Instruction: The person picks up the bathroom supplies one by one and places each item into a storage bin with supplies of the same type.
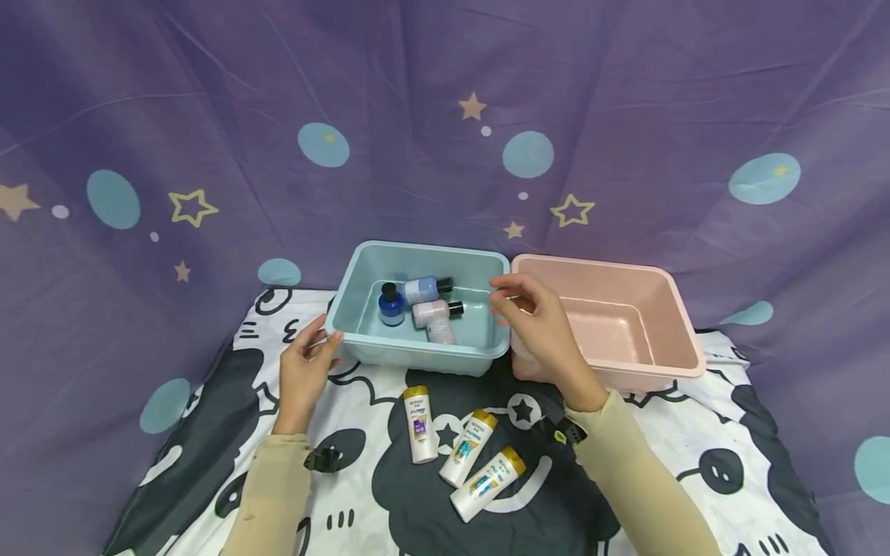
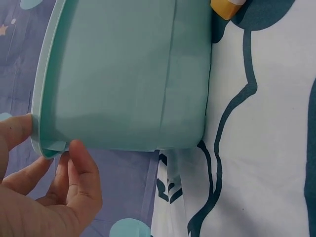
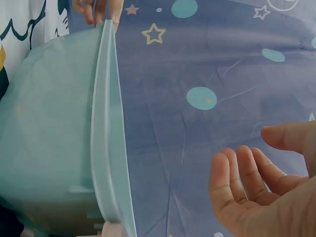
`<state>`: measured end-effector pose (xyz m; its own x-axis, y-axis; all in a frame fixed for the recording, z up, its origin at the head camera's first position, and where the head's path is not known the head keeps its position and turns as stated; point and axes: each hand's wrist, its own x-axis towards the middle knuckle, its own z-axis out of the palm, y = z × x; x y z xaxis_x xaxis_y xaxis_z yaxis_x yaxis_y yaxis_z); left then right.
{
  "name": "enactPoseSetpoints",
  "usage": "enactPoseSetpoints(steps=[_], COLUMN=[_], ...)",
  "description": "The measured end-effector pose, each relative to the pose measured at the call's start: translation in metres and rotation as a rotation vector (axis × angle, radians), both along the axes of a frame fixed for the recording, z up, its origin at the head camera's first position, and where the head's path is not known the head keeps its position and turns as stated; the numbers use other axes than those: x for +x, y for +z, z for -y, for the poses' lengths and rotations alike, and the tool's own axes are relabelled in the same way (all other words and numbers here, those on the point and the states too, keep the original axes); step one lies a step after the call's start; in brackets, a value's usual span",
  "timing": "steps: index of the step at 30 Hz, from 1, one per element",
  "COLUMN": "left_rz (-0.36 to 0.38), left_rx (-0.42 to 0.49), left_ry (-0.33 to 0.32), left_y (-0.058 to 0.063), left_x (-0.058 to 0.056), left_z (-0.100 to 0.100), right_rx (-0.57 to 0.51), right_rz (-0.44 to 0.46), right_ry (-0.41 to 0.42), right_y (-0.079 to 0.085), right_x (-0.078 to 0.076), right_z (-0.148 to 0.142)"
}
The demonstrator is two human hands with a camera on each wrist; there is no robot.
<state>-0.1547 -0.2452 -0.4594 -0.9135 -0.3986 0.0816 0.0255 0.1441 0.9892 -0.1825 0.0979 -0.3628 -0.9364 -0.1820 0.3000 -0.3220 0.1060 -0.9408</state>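
My left hand holds the near left corner of a light teal plastic bin. In the left wrist view the thumb lies on the outer side of the rim and the fingers curl under it. My right hand hovers by the bin's right end with fingers loosely bent; the right wrist view shows nothing in its grasp. Several small black-capped bottles are inside the bin. A dark blue bottle stands upright, while a light blue bottle and a pale pink bottle lie on their sides.
A pink bin stands right beside the teal one. In front lie three white bottles with gold caps: a left bottle, a middle bottle and a right bottle. A purple curtain hangs behind the patterned cloth.
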Motion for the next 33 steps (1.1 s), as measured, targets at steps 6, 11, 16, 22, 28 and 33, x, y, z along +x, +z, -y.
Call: enactPoseSetpoints(steps=[6,11,16,22,28,33], left_rz=[0.016,0.034,0.051,0.089,0.119,0.154], left_rx=[-0.023,-0.033,-0.027,-0.018,-0.045,-0.115], left_ry=[0.019,0.027,0.022,0.011,0.017,-0.016], left_y=[0.002,0.000,0.000,0.001,0.000,-0.005], left_x=[0.001,0.000,-0.001,0.003,0.013,0.026], left_z=[0.002,0.002,0.000,-0.004,-0.010,-0.018], right_rx=[0.016,0.000,0.022,0.030,0.062,0.116], right_rz=[0.011,-0.012,-0.016,-0.014,-0.023,-0.047], right_ry=[-0.049,-0.085,-0.110,-0.155,-0.232,-0.327], right_y=[-0.007,-0.017,-0.026,-0.039,-0.046,-0.050], right_x=[0.021,0.034,0.046,0.055,0.059,0.059], right_z=[-0.011,-0.020,-0.031,-0.046,-0.069,-0.096])
